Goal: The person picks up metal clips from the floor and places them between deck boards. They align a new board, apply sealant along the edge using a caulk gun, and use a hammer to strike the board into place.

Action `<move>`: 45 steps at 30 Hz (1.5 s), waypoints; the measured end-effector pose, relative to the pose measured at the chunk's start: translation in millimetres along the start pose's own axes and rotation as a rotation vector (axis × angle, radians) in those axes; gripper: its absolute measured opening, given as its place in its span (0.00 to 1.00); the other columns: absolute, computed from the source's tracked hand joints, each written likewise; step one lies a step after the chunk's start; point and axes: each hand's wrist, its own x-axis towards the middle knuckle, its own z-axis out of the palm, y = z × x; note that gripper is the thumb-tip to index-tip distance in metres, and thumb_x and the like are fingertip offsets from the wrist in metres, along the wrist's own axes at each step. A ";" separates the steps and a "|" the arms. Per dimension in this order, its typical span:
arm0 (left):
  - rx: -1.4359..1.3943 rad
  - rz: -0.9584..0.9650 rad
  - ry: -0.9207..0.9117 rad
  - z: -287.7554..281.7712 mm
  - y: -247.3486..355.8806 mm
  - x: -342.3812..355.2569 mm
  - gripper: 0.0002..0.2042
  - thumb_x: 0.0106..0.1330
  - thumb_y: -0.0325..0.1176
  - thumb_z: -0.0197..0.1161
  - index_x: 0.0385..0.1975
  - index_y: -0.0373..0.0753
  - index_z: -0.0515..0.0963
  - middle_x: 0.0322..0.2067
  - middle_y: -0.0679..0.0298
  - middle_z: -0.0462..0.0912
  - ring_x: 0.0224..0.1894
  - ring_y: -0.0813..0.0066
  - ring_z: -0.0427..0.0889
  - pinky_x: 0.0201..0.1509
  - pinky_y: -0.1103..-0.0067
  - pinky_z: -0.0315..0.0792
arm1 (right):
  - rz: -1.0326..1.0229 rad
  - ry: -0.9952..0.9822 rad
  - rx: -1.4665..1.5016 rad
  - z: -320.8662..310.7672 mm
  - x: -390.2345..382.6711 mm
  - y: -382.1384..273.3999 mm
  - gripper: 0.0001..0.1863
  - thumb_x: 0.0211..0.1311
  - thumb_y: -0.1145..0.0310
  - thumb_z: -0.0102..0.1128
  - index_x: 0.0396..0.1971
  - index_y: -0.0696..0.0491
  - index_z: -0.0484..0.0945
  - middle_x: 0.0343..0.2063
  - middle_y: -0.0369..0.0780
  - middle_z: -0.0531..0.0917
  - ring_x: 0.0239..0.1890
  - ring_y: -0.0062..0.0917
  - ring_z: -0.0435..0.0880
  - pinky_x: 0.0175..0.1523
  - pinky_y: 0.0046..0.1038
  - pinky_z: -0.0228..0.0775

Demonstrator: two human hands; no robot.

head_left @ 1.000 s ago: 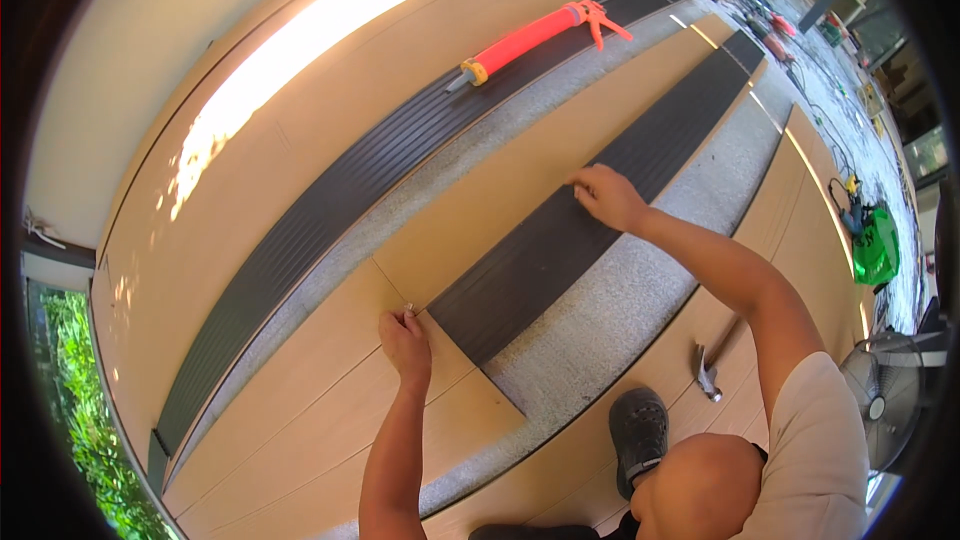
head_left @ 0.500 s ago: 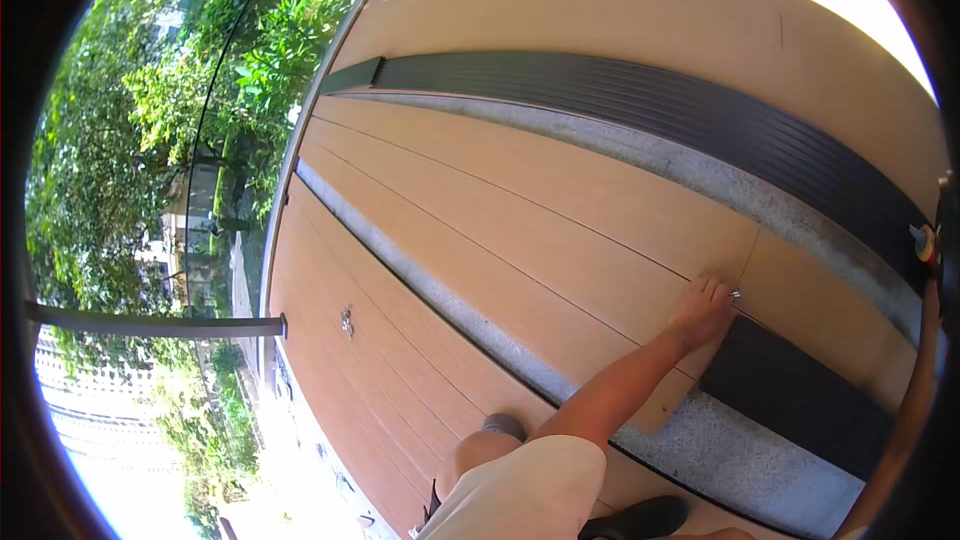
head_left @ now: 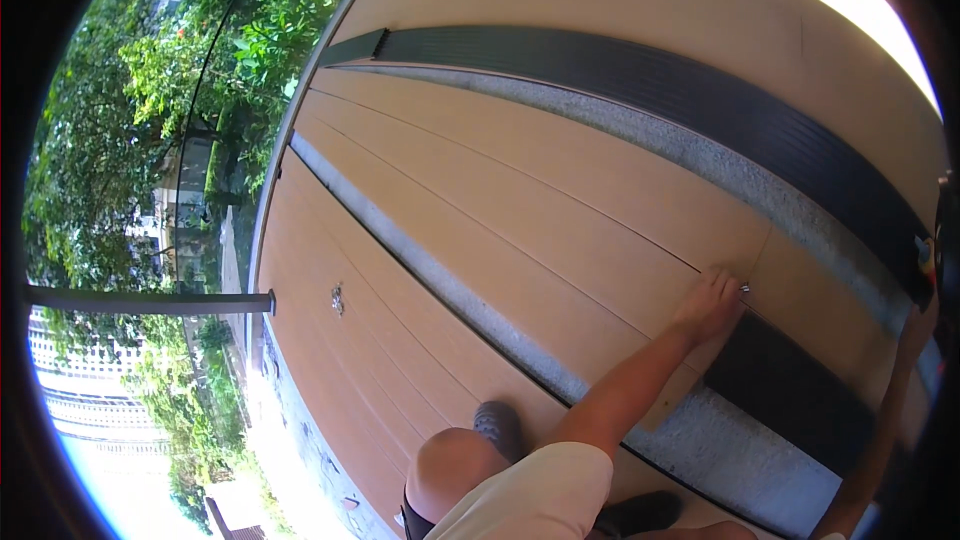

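Observation:
Reaching in from the lower middle, my left hand [head_left: 712, 302] has its fingers pinched together low on the tan deck boards [head_left: 520, 230]. A small shiny metal piece [head_left: 744, 289], apparently a clip, shows at its fingertips, by the seam where board ends meet. To the right, my right hand [head_left: 918, 325] is at the dark rim of the picture, its fingers mostly hidden. Just above that hand is part of a tool with yellow and blue parts [head_left: 924, 256]; whether I grip it is unclear. A short dark grooved board [head_left: 785, 385] lies right of my left hand.
A long dark grooved board [head_left: 600, 65] runs across the far side. Strips of grey concrete [head_left: 690, 155] show between boards. Small metal pieces [head_left: 337, 300] lie piled at left. A metal post [head_left: 150, 300] and greenery [head_left: 110, 160] stand beyond the deck edge.
My right arm has shifted, and its hand now shows below the tool at the right rim. My left hand stays at the seam with the metal piece. The view has moved slightly.

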 end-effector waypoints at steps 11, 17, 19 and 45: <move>-0.004 -0.056 -0.003 -20.7 -28.7 8.0 0.09 0.67 0.37 0.62 0.36 0.37 0.77 0.39 0.53 0.80 0.47 0.49 0.78 0.54 0.60 0.73 | 0.588 -0.637 1.192 -68.1 -469.4 -355.7 0.14 0.67 0.74 0.57 0.52 0.58 0.76 0.41 0.37 0.82 0.44 0.20 0.81 0.50 0.26 0.75; -0.191 -0.036 -0.607 -150.0 -23.5 17.6 0.13 0.69 0.39 0.65 0.37 0.35 0.73 0.35 0.46 0.82 0.43 0.44 0.81 0.45 0.58 0.74 | 0.524 -0.782 1.063 -86.5 -437.1 -397.5 0.12 0.64 0.70 0.62 0.43 0.61 0.78 0.34 0.38 0.81 0.35 0.22 0.80 0.42 0.27 0.76; -0.072 -0.019 -0.758 -233.9 -30.3 -3.0 0.13 0.69 0.40 0.66 0.36 0.35 0.75 0.34 0.48 0.83 0.41 0.45 0.82 0.43 0.60 0.74 | 0.599 -0.855 1.094 -101.1 -418.3 -425.2 0.12 0.62 0.70 0.63 0.41 0.61 0.79 0.32 0.38 0.81 0.34 0.22 0.80 0.41 0.27 0.75; -1.260 -1.166 0.474 -344.5 -217.5 -266.0 0.22 0.65 0.59 0.68 0.30 0.44 0.76 0.18 0.75 0.63 0.18 0.84 0.61 0.22 0.80 0.52 | 0.973 -1.001 1.131 -217.2 -377.0 -473.6 0.14 0.68 0.58 0.62 0.46 0.51 0.75 0.37 0.38 0.76 0.39 0.29 0.76 0.47 0.40 0.74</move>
